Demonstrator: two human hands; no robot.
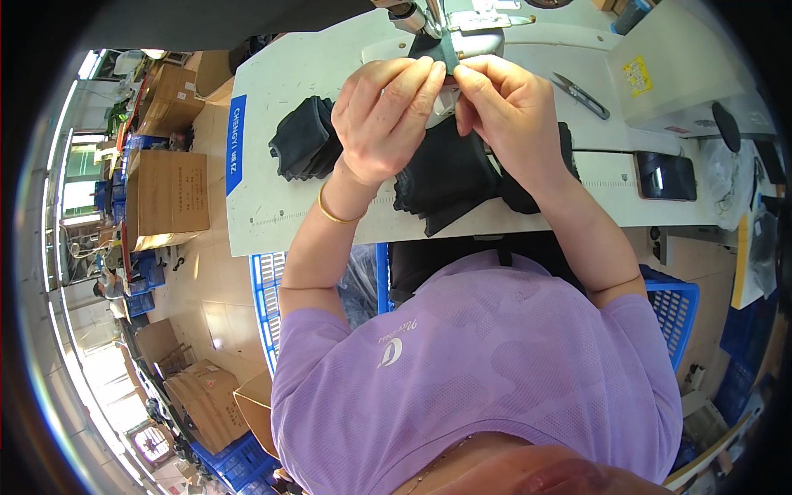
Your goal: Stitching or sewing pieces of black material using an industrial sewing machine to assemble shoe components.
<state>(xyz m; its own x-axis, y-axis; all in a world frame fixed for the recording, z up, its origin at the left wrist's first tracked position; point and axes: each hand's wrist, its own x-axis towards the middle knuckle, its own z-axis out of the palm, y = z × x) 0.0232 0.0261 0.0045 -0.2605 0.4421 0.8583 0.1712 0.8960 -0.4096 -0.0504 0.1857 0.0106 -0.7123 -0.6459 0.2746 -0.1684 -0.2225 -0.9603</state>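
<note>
Dark fabric pc [449, 54], qty 1, at 12 o'clock by sewing machine [407, 18]; min 2 black cloth stacks [302, 137], 11 & 1 o'clock; 1 pr thread snips [589, 101] nr 2; 1 phone [667, 176] approx 2:30. Your L hand [388, 115] & R hand [510, 106] pinch pc's edge, fingertips closed.

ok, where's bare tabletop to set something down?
Free: white tabletop beyond the left black fabric stack; a small patch between the snips and phone. Crowded: around the machine head, left hand, right hand and middle fabric pile.
</note>
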